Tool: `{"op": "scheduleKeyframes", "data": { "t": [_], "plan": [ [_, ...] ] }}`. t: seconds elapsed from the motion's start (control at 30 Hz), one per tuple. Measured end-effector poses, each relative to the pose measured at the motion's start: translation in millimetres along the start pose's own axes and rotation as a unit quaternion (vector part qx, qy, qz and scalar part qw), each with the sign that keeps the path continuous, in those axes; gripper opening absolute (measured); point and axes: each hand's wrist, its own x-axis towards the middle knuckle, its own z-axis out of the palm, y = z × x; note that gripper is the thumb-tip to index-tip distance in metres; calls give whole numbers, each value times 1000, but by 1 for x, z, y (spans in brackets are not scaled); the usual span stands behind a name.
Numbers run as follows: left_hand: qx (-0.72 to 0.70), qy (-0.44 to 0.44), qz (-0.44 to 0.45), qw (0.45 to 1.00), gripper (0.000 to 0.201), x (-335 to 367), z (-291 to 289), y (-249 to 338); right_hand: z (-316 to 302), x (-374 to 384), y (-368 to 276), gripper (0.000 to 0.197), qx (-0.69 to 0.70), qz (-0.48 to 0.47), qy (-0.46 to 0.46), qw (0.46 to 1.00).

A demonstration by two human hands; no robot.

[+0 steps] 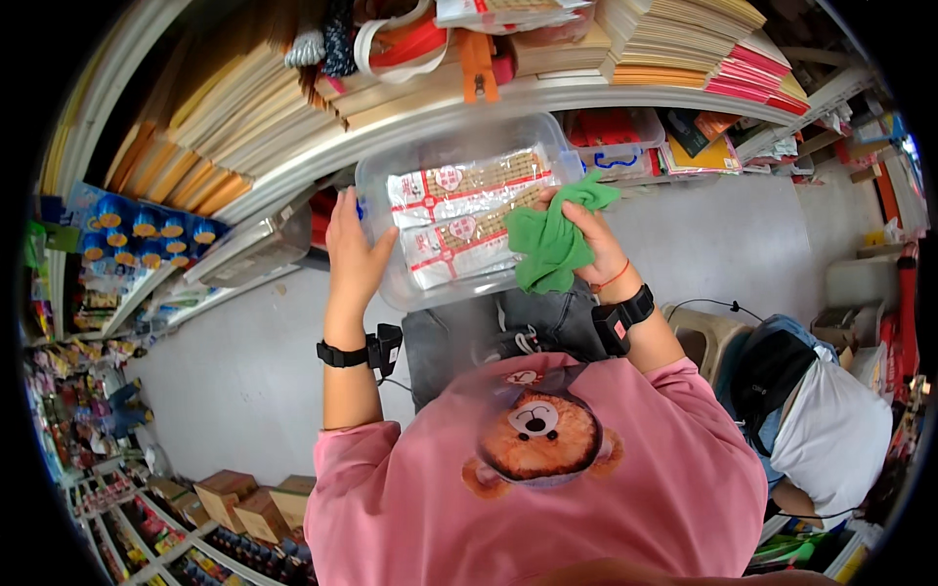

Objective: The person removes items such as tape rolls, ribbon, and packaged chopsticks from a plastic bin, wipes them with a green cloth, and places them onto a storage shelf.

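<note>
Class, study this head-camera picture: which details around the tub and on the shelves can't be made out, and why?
All in the head view:
- Right hand: some fingertips, hidden by the green cloth.
- Lower packet: its right end, covered by the cloth.
- Clear tub: the floor beneath the packets, covered by them.
- Wrapped package: cut off by the upper edge.
- Lower-left shelf goods: too small and blurred.

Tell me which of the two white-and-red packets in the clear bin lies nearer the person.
The lower packet in the picture: the green cloth hides part of its right end, whereas the other packet lies beyond it, on the shelf side.
</note>
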Motion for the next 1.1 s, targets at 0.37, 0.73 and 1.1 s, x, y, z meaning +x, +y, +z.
{"op": "scheduleKeyframes", "data": {
  "t": [0.37,0.73,1.1],
  "plan": [
    [-443,60,-288,847,41,-51,36,-16,3,-6,-4,44,-56,21,15,998],
    [-469,177,-184,845,42,-51,74,-18,6,6,-14,77,-111,-21,36,993],
    [19,217,18,976,54,-40,18,11,-2,9,11,53,-349,130,-100,923]
  ]
}}
